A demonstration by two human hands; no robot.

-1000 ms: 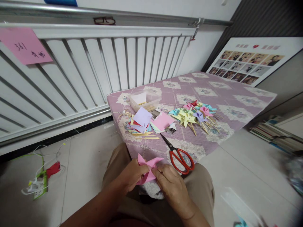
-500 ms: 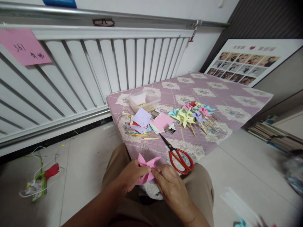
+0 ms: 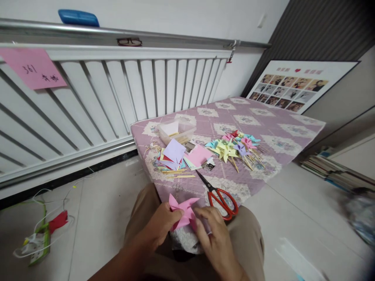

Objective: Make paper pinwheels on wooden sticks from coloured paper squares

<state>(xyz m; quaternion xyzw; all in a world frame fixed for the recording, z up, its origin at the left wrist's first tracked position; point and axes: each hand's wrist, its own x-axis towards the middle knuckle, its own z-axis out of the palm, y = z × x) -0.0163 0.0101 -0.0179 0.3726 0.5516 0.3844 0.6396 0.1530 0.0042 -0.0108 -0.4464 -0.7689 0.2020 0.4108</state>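
My left hand (image 3: 165, 220) is closed on a pink paper pinwheel (image 3: 186, 218), its thumb pressed over the folded centre. Just right of the pinwheel, my right hand (image 3: 215, 234) has bent fingers with a gap between thumb and forefinger. Nothing shows in that gap, though the fingertips lie close to the paper's edge. Beyond the right hand, red-handled scissors (image 3: 224, 203) rest on the patterned tablecloth, blades toward the paper pile. Coloured paper squares (image 3: 175, 150) and a pink sheet (image 3: 199, 155) lie ahead, with thin wooden sticks (image 3: 180, 176) in front of them.
Finished pinwheels on sticks (image 3: 227, 150) are heaped on the table's right. A clear plastic box (image 3: 177, 130) stands behind the papers. A white radiator (image 3: 158, 86) borders the far side. Cords and a green-edged power strip (image 3: 41, 246) lie on the floor at left.
My right hand has drawn back from the pinwheel's centre, and its fingers have parted. The left hand still grips the pinwheel. The camera view has tilted up slightly.
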